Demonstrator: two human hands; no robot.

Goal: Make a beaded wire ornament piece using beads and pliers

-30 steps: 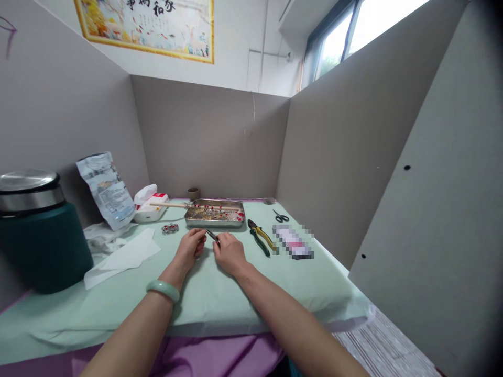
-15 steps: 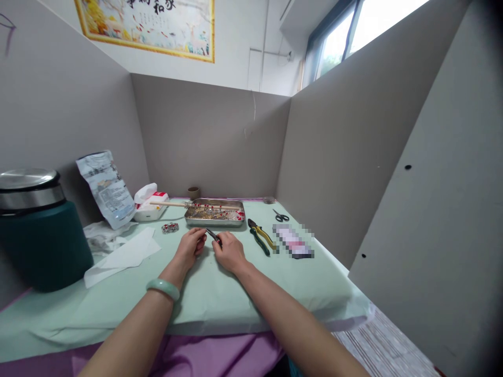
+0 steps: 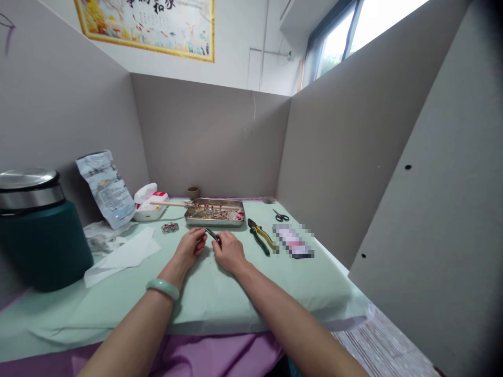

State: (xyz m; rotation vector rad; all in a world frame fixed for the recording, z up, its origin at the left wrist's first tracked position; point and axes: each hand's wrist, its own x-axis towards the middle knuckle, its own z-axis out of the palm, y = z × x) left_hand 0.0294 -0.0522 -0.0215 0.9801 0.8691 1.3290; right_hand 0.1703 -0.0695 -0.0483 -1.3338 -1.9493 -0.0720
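My right hand is closed around the handles of small dark pliers, whose tip points to the upper left. The tip meets the fingertips of my left hand. Those fingers are pinched together, and whatever they hold is too small to make out. Just beyond both hands lies a metal tray of small gold, silver and red beads and parts. A stick with red-beaded pieces rests across its rim. To the left of the tray sits a silver and red beaded ornament.
Right of my hands lie yellow-green cutting pliers, black scissors and a blurred-out flat object. On the left stand a big green flask, a pouch, tissues and white paper. Grey partitions enclose the table.
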